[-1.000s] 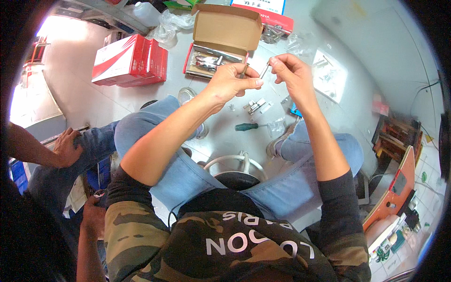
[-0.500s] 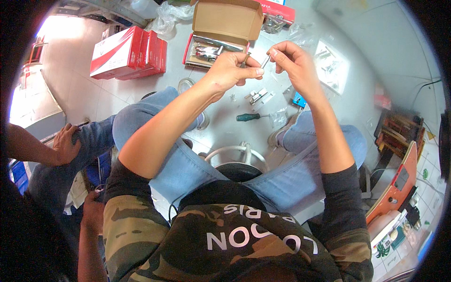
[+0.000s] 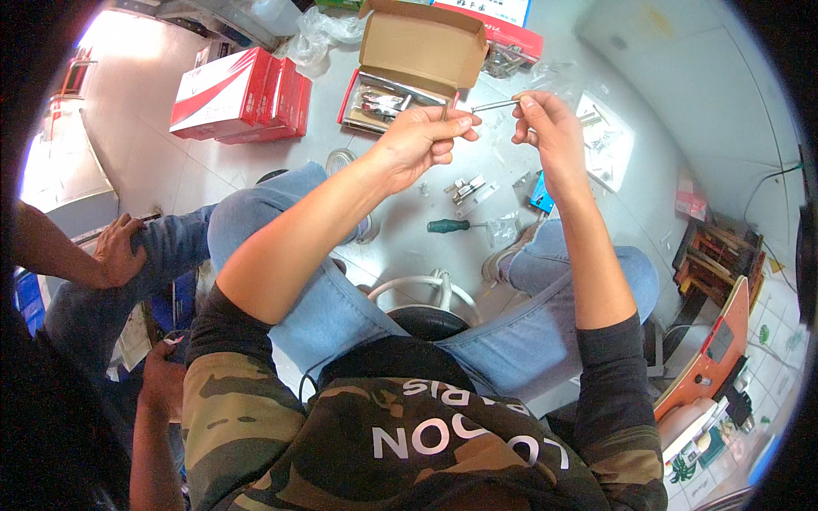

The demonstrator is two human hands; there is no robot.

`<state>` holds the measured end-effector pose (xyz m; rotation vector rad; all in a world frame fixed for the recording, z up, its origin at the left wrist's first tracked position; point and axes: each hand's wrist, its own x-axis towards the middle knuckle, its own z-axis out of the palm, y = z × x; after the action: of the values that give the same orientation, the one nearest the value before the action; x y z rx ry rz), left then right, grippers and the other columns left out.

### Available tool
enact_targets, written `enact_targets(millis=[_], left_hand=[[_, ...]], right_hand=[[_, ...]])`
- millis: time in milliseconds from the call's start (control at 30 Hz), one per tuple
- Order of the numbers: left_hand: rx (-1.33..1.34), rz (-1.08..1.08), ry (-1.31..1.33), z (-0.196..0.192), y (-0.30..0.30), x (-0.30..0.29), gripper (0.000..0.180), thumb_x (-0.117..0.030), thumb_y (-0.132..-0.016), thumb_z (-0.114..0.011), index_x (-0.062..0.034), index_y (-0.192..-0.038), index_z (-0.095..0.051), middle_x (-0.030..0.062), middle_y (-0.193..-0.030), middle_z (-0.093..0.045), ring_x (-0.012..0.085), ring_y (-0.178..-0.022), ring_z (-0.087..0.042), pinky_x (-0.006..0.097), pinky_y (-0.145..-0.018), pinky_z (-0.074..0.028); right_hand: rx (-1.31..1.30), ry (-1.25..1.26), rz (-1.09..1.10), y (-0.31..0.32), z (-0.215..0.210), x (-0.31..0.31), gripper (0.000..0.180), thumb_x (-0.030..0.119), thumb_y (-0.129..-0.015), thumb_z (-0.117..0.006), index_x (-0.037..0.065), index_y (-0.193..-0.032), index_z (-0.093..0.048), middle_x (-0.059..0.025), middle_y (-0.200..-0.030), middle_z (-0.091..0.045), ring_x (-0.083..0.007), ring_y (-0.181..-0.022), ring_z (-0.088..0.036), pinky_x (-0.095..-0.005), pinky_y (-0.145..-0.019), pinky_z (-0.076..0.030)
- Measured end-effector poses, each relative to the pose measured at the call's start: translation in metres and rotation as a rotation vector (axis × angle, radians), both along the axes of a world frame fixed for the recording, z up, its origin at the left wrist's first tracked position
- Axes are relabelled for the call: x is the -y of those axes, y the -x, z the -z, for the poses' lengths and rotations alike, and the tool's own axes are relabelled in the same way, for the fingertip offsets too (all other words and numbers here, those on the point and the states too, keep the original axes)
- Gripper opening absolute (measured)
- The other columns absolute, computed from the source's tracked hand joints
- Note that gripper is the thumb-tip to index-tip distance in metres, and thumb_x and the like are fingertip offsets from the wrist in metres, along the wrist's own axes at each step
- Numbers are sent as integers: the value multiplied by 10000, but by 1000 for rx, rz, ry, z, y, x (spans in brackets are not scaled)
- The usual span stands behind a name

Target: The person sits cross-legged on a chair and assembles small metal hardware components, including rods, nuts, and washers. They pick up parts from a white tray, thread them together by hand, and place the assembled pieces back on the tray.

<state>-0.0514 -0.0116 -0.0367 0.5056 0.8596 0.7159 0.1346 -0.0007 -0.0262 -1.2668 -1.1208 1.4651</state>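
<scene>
Over the floor in front of me both my hands are raised close together. My right hand [image 3: 550, 128] pinches a thin silver metal rod [image 3: 494, 106] by one end, and its other end points at my left fingers. My left hand [image 3: 422, 145] is closed, thumb against forefinger, with a small brass-coloured piece [image 3: 444, 111] showing between the fingers; its exact kind is too small to tell. Below the hands, small silver metal parts [image 3: 466, 191] lie on the floor. A screwdriver [image 3: 449, 226] with a dark green handle lies nearer to me, beside a clear plastic bag [image 3: 504, 228].
An open cardboard box [image 3: 422, 47] holding metal fittings stands just beyond my left hand. Red-and-white boxes [image 3: 221, 98] are stacked at the left. A white sheet with parts [image 3: 603, 140] and a blue box [image 3: 541, 194] lie at the right. Another person's hand [image 3: 119, 254] rests on their knee.
The rod has turned from steep to nearly level and now shows at greater length. My right hand has drawn slightly away from the left, and the view has shifted a little.
</scene>
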Motion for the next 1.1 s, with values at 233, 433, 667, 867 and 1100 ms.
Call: enact_targets(millis=[233,433,667,867,1100], left_hand=[[7,-83,14,1,2,-3,235,-175,-866,-494,27,-983,-520,57,-779,-551,37,-500,-322,169,-440,-288],[-12,-87,-4,1,3,-3,238,-194,-863,-502,21,-961,-522,58,-772,-554,35,-494,-320,169,-441,-290],[-135,-60,-129,-1,0,0,244,-202,-845,-534,18,-949,-519,61,-764,-558,38,-489,-329,172,-446,-295],[-164,-48,-104,-2,1,-1,256,-230,-852,-521,22,-889,-540,30,-694,-529,35,-481,-323,177,-447,-284],[-164,-67,-104,-2,1,0,261,-236,-850,-525,24,-866,-545,21,-669,-519,35,-474,-319,182,-443,-275]], right_hand=[[-13,-12,-24,1,1,1,248,223,-841,-527,2,-953,-539,-36,-787,-529,-79,-616,-473,-238,-597,-436],[-13,-38,-51,1,1,2,252,232,-841,-530,6,-954,-543,-35,-792,-531,-79,-617,-475,-235,-600,-433],[23,-22,-80,2,2,3,230,206,-844,-525,4,-952,-549,-38,-800,-541,-74,-619,-473,-235,-597,-425],[36,-99,-134,4,1,4,220,184,-845,-519,-1,-960,-548,-43,-814,-547,-66,-623,-471,-223,-597,-415],[49,25,-112,2,0,3,256,196,-837,-528,-2,-998,-535,-51,-830,-556,-65,-631,-474,-211,-611,-420]])
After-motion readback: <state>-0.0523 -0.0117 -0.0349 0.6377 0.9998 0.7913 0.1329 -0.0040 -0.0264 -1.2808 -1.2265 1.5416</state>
